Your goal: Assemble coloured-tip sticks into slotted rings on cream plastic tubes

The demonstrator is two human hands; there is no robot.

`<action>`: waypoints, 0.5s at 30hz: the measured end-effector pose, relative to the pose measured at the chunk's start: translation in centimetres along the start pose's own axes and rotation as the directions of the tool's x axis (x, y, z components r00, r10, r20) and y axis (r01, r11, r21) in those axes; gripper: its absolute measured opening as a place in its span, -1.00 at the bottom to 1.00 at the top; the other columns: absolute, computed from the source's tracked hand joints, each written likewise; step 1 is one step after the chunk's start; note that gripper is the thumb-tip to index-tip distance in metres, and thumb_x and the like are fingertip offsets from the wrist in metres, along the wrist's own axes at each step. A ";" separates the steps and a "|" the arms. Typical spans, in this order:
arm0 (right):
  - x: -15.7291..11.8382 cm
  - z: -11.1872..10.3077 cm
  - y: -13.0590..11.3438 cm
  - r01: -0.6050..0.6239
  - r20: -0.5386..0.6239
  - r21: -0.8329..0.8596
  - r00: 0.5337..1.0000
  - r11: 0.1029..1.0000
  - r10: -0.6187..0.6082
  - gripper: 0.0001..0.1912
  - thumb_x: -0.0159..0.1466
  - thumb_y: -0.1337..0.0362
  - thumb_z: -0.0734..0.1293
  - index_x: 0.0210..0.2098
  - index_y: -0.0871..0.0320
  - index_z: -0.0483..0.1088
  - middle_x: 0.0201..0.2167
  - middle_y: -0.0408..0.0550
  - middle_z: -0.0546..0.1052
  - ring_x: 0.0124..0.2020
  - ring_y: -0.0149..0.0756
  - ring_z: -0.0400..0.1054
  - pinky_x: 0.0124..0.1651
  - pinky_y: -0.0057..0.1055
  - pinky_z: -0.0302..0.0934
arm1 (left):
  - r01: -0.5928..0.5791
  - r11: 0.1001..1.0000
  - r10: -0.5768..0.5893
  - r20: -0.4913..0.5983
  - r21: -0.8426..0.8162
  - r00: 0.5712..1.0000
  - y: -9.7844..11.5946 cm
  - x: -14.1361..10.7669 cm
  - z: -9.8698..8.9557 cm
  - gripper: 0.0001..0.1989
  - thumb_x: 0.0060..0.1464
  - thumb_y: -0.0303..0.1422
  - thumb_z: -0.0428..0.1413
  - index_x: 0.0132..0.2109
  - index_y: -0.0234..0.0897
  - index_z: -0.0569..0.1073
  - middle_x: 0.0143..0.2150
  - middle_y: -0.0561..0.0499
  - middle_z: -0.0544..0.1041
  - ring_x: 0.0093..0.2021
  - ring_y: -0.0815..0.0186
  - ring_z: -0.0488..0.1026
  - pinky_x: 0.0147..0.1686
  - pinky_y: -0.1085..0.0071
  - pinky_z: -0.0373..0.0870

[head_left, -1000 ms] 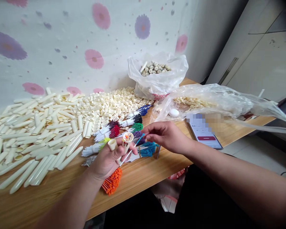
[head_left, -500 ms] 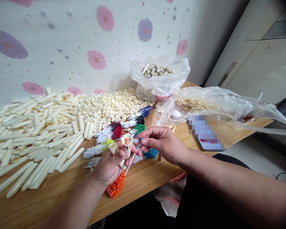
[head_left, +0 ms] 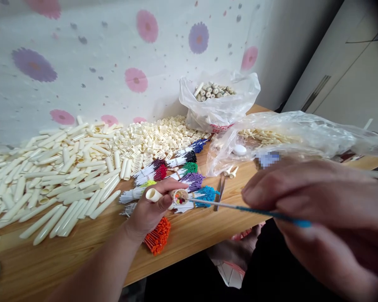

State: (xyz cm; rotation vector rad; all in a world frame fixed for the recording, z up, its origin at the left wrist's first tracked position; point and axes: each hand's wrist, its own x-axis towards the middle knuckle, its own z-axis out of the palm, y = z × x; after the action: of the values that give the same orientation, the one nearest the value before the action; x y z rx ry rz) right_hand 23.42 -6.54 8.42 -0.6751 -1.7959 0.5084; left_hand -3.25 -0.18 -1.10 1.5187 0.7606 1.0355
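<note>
My left hand [head_left: 149, 209] is wrapped round two cream tubes. One is an open tube [head_left: 153, 195]; the other, a pen barrel [head_left: 179, 196], shows several coloured tips inside its mouth. Close to the camera and blurred, my right hand [head_left: 321, 209] pinches a thin white refill with a blue end [head_left: 220, 204]. The refill's white end points at the mouth of the barrel; whether it is inside I cannot tell. Around the left hand lie bundles of refills: orange [head_left: 158, 235], light blue [head_left: 208, 195], purple [head_left: 193, 180], green [head_left: 190, 167] and others.
A heap of long cream barrels [head_left: 66, 167] covers the left of the table [head_left: 189, 243]. Behind are small slotted cream parts [head_left: 157, 138] and a plastic bag of parts [head_left: 219, 100]. Scissors [head_left: 220, 193] lie near the front edge; another clear bag [head_left: 321, 130] spreads at right.
My right hand has moved right and much closer to the camera, drawing the blue refill along. My left hand still holds the two tubes. The view has shifted slightly.
</note>
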 end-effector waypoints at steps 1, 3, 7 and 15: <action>0.0 0.0 -0.1 0.077 0.062 -0.006 0.995 0.997 -0.076 -0.59 0.10 0.48 0.46 -0.12 -0.08 0.45 -0.13 -0.19 0.57 -0.16 -0.21 0.49 -0.05 -0.33 0.43 | -0.006 1.000 0.006 0.008 0.017 1.000 0.0 0.0 0.0 -0.61 0.06 -0.04 0.17 -0.11 -0.21 0.61 -0.25 -0.07 0.50 -0.30 0.23 0.36 -0.33 0.36 0.28; 0.3 0.2 0.0 0.231 0.116 -0.034 0.967 0.972 -0.226 -0.63 0.16 0.50 0.40 -0.10 -0.03 0.46 -0.12 -0.14 0.57 -0.16 -0.25 0.51 -0.08 -0.40 0.45 | -0.014 0.999 0.013 0.023 0.033 1.000 0.0 -0.1 -0.1 -0.67 0.09 -0.10 0.17 -0.11 -0.21 0.61 -0.27 -0.07 0.50 -0.28 0.22 0.37 -0.28 0.33 0.28; 0.7 0.8 0.7 0.265 0.191 -0.186 0.954 0.946 -0.229 -0.72 0.23 0.47 0.32 -0.12 0.04 0.45 -0.18 -0.10 0.60 -0.19 -0.34 0.51 -0.09 -0.54 0.45 | -0.058 0.997 0.054 0.072 0.044 0.996 -0.1 0.0 -0.2 -0.71 0.10 -0.12 0.16 -0.12 -0.15 0.61 -0.31 -0.03 0.48 -0.27 0.21 0.36 -0.24 0.29 0.27; 0.3 2.5 1.8 0.316 0.274 -0.153 0.924 0.936 -0.267 -0.80 0.29 0.45 0.26 -0.13 0.11 0.39 -0.21 -0.03 0.58 -0.11 -0.35 0.48 -0.01 -0.51 0.39 | -0.071 0.994 0.059 0.156 0.078 0.986 0.6 0.0 -0.4 -0.64 0.10 -0.04 0.13 -0.16 -0.20 0.61 -0.35 -0.07 0.47 -0.30 0.18 0.38 -0.27 0.25 0.29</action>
State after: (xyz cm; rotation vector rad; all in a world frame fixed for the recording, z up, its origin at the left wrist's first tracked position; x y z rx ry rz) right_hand 21.29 -5.05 6.73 -0.4741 -2.1620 0.2221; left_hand -3.60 -0.11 -0.55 1.6840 0.6565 0.9317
